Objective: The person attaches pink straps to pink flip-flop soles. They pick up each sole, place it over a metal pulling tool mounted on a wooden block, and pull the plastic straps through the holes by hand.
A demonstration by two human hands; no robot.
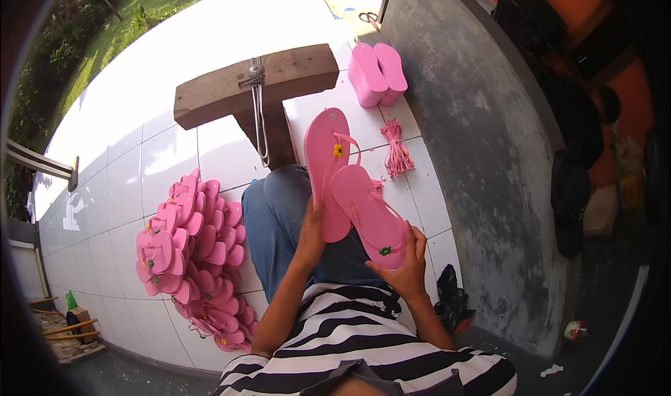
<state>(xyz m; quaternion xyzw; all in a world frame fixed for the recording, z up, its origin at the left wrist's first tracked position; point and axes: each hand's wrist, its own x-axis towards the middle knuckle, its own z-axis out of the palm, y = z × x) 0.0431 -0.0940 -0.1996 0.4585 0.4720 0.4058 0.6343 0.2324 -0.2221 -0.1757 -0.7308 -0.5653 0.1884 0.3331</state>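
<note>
While left hand (312,229) clasps yellow-flowered sandal (320,160) and right hand (409,270) clasps green-flowered sandal (369,213), both mid-frame: best hold edges lightly, turn gently, avoid pressing flowers (385,251).

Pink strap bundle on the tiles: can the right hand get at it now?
Probably not while full: the right hand grips the green-flowered flip-flop. Once freed, likely yes; nothing visible seems to block its way to the bundle.

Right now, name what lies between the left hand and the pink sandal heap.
The head view shows a leg in blue denim between the left hand and heap.
</note>
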